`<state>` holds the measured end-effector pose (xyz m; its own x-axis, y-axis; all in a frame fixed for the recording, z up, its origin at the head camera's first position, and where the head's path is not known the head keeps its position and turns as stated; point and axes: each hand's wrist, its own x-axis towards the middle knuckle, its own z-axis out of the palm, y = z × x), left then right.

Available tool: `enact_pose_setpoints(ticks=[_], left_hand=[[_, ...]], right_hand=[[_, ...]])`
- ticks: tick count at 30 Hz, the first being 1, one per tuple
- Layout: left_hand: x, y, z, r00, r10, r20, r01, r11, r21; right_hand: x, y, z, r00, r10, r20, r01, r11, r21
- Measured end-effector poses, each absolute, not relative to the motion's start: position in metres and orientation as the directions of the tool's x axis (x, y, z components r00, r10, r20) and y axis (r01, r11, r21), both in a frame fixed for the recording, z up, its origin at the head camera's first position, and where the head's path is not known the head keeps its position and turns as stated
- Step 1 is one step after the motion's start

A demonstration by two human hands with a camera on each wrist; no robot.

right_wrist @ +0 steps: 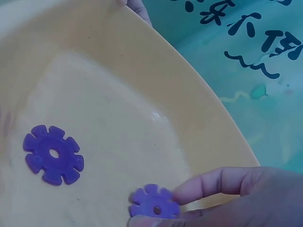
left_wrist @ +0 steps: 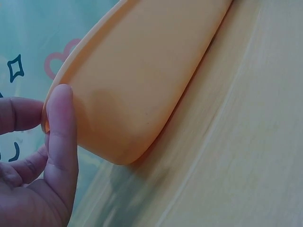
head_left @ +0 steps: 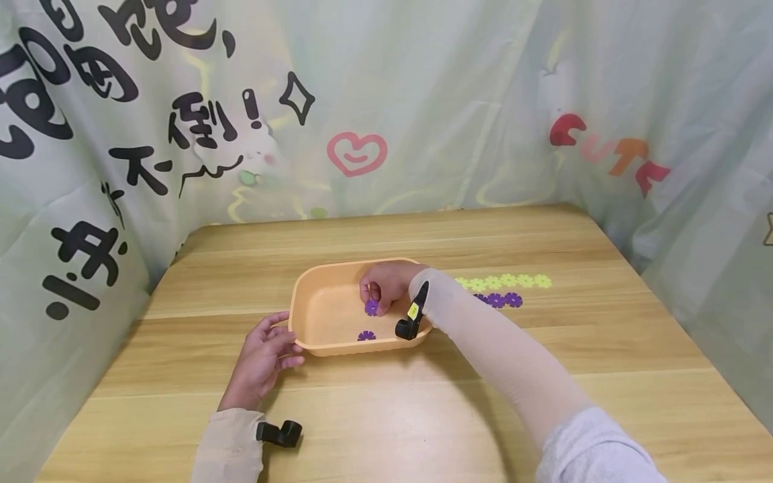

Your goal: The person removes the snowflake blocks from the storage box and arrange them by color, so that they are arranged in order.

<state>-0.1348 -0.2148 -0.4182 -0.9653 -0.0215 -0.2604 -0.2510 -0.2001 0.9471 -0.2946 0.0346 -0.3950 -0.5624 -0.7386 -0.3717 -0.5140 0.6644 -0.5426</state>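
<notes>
Backdrop: pale green printed cloth [head_left: 423, 100], draped and creased, with black characters, a pink heart and red letters, hung on three sides of the table.

Wooden table [head_left: 543, 376]: light plank-grain top, smooth, matte.

Orange tray [head_left: 326, 315]: shallow rounded-rectangle plastic tub, smooth, slightly glossy, thin rolled rim, sitting flat near the table's middle. Inside it: one purple snowflake disc [head_left: 366, 336] lying flat on the floor by the near wall, clear in the right wrist view [right_wrist: 53, 154], flat plastic, toothed edge, centre hole. Nothing else lies loose in the tray that I can see.

Right hand [head_left: 386, 285]: reaches into the tray from the right, sleeve-covered forearm over the rim. Thumb and fingertips [right_wrist: 213, 182] pinch a second purple disc [head_left: 371, 307], held just above the tray floor and apart from the lying disc; same in the right wrist view [right_wrist: 155, 204].

Left hand [head_left: 262, 355]: on the table at the tray's left end, fingers relaxed and spread, fingertips touching the rim and outer wall; the left wrist view shows the thumb [left_wrist: 61, 137] against the tray corner [left_wrist: 142, 80].

On the table right of the tray: a row of yellow-green discs [head_left: 504, 282] and, just nearer, a short row of purple discs [head_left: 498, 300], all flat.

Black wrist camera mounts on both sleeves [head_left: 413, 316].
</notes>
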Motion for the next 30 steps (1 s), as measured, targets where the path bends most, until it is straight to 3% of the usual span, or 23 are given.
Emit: enact_pose_setpoints(ticks=[5, 11, 19, 30], left_hand=[[-0.134, -0.215, -0.42, -0.966, -0.015, -0.257, -0.249, -0.197, 0.948], [-0.134, -0.214, -0.42, -0.964, -0.026, -0.263, -0.253, -0.195, 0.948], [-0.134, -0.214, -0.42, -0.964, -0.032, -0.264, -0.252, -0.202, 0.946], [-0.134, -0.214, -0.419, -0.965, -0.022, -0.26, -0.252, -0.193, 0.948]], right_hand=[[-0.29, 0.038, -0.392, -0.596, -0.714, -0.367, -0.528, 0.693, -0.49], [-0.287, 0.046, -0.39, -0.574, -0.73, -0.371, -0.473, 0.665, -0.578], [-0.286, 0.056, -0.378, -0.54, -0.8, -0.262, -0.595, 0.583, -0.554], [-0.276, 0.085, -0.361, -0.6, -0.786, -0.151, -0.55, 0.542, -0.636]])
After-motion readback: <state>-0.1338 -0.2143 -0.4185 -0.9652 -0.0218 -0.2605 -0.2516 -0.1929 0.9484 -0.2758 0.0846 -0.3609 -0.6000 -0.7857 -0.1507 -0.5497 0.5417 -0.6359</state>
